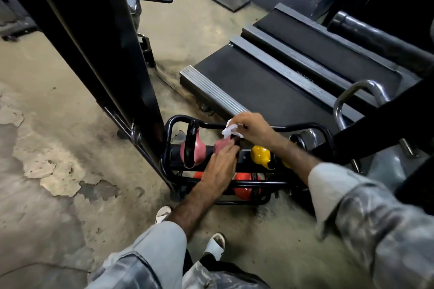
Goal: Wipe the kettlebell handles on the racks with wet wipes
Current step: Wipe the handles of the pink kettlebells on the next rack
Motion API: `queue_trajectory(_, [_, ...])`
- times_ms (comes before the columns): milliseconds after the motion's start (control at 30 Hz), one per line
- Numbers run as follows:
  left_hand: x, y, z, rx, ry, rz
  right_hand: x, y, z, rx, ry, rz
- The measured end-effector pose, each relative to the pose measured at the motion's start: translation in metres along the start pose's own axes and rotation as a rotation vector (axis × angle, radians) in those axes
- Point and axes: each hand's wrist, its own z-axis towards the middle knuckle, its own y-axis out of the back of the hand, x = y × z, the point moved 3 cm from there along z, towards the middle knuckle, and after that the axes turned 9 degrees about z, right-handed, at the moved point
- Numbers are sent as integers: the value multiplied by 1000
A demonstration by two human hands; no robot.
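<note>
White wet wipe (231, 129) bunched in right hand (254, 127), fingers pinched round it, rubbing black handle of second pink kettlebell (222, 145). Left hand (223, 164) rests on that kettlebell, fingers flat, likely to keep it steady. Kettlebell sits on top row of black rack (303, 128), mostly hidden by hands. First pink kettlebell (193, 151) left of it, shiny, handle up. Yellow kettlebell (260, 156) right of it. Red kettlebell (246, 189) on row below.

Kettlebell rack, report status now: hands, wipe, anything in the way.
Right hand pinching wet wipe at second pink kettlebell handle. Left hand steadying that bell. Rack's top bar close by; nothing blocking.
</note>
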Motion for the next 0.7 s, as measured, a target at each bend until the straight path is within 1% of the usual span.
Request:
queue_trajectory(33, [-2,2,3,3,-14,3,-5,-7,-12,-150,-48,70])
queue_trajectory(67, [-3,4,7,8,-23,2,-7,-15,-19,-243,-108,111])
queue_trajectory(100, [-5,7,11,14,-32,-1,-10,-21,-21,-288,-168,141])
queue_trajectory(133, [-5,8,14,27,-28,-7,-10,-24,-18,-298,-220,153])
queue_trajectory(200, [-5,10,19,73,-14,26,-10,-20,-6,-242,-332,161])
queue_trajectory(267, [-2,12,22,115,4,58,-9,-13,12,-86,-434,153])
queue_trajectory(333, [-1,15,24,137,3,70,-6,-10,23,64,-518,254])
queue_trajectory(367, [-2,17,25,149,-9,83,-5,-9,28,99,-548,333])
queue_trajectory(467, [0,18,27,218,-29,75,-2,-7,32,120,-627,571])
queue_trajectory(533, [0,23,29,234,-30,76,0,-5,30,108,-647,582])
queue_trajectory(600, [0,26,33,249,-34,99,-1,-3,25,80,-628,462])
queue_trajectory(700, [1,23,40,254,-84,127,-7,-2,14,5,-497,203])
